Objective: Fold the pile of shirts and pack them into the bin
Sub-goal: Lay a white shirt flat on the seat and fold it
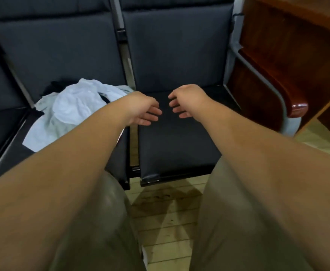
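Head view | my left hand (pixel 142 111) and right hand (pixel 187 100) hover empty, fingers loosely spread, over the seat (pixel 179 145) | shirts (pixel 72 112) heaped left of the seat | risk: a careless grab could drag them onto the floor (pixel 170 222)

Dark padded seats (pixel 176 55) beside a wooden desk (pixel 289 45).

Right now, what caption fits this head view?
Open left hand and open right hand hover over a dark padded seat, crumpled white shirts piled alongside.
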Tool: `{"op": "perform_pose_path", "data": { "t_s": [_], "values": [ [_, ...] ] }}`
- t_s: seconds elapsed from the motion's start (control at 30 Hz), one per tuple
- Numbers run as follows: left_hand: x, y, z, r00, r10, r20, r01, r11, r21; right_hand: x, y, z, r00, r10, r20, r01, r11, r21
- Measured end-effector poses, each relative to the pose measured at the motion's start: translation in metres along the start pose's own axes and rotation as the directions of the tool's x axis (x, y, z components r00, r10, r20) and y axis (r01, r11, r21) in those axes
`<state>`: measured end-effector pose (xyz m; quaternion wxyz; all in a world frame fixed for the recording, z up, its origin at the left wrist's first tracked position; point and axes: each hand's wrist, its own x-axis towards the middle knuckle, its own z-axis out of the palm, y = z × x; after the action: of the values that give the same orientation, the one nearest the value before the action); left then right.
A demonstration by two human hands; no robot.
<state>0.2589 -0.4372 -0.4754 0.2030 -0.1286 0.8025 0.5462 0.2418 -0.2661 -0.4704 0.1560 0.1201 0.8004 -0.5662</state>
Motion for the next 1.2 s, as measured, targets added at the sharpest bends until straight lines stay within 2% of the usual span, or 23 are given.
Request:
{"op": "perform_pose_path", "data": {
  "t_s": [0.17, 0.27, 0.37, 0.47, 0.57, 0.67, 0.73, 0.87, 0.97, 1.03, 1.1, 1.13, 1.2],
  "values": [
    [0.009, -0.03, -0.055, 0.994, -0.048, -0.094, 0.035, 0.991, -0.129, 0.025, -0.013, 0.071, 0.994, -0.049, 0.095, 0.057, 0.995, -0.087],
    [0.019, -0.053, -0.08, 0.964, -0.022, -0.265, 0.01, 0.999, -0.047, 0.04, -0.013, 0.109, 0.988, -0.08, 0.134, 0.105, 0.975, -0.195],
    [0.037, -0.084, -0.101, 0.912, -0.032, -0.41, 0.104, 0.983, 0.152, 0.056, -0.002, 0.138, 0.983, -0.022, 0.181, 0.062, 0.973, -0.221],
    [0.049, -0.105, -0.119, 0.881, 0.085, -0.466, 0.154, 0.879, 0.452, 0.069, 0.009, 0.157, 0.967, 0.01, 0.253, 0.063, 0.958, -0.28],
    [0.064, -0.12, -0.125, 0.924, 0.103, -0.369, 0.16, 0.77, 0.617, 0.085, 0.008, 0.174, 0.955, -0.029, 0.296, 0.13, 0.937, -0.326],
    [0.08, -0.134, -0.123, 0.962, 0.067, -0.266, 0.185, 0.556, 0.81, 0.099, 0.012, 0.181, 0.948, -0.033, 0.316, 0.161, 0.907, -0.39],
    [0.086, -0.138, -0.125, 0.971, 0.092, -0.221, 0.157, 0.448, 0.88, 0.106, 0.019, 0.181, 0.942, -0.024, 0.334, 0.174, 0.887, -0.427],
    [0.09, -0.131, -0.128, 0.955, 0.135, -0.265, 0.196, 0.382, 0.903, 0.112, 0.024, 0.179, 0.941, -0.025, 0.338, 0.193, 0.859, -0.474],
    [0.09, -0.122, -0.127, 0.911, 0.253, -0.325, 0.185, 0.454, 0.872, 0.111, 0.026, 0.177, 0.922, -0.12, 0.369, 0.286, 0.853, -0.437],
    [0.088, -0.116, -0.125, 0.853, 0.383, -0.354, 0.058, 0.606, 0.794, 0.108, 0.026, 0.176, 0.882, -0.215, 0.42, 0.39, 0.833, -0.393],
    [0.08, -0.105, -0.121, 0.814, 0.428, -0.392, -0.146, 0.805, 0.575, 0.103, 0.025, 0.176, 0.854, -0.26, 0.451, 0.44, 0.824, -0.357],
    [0.075, -0.099, -0.119, 0.818, 0.415, -0.399, -0.227, 0.87, 0.439, 0.101, 0.023, 0.178, 0.859, -0.266, 0.437, 0.431, 0.837, -0.338],
    [0.068, -0.091, -0.117, 0.834, 0.385, -0.395, -0.307, 0.919, 0.248, 0.101, 0.021, 0.18, 0.885, -0.279, 0.373, 0.373, 0.903, -0.212]
  ]
}}
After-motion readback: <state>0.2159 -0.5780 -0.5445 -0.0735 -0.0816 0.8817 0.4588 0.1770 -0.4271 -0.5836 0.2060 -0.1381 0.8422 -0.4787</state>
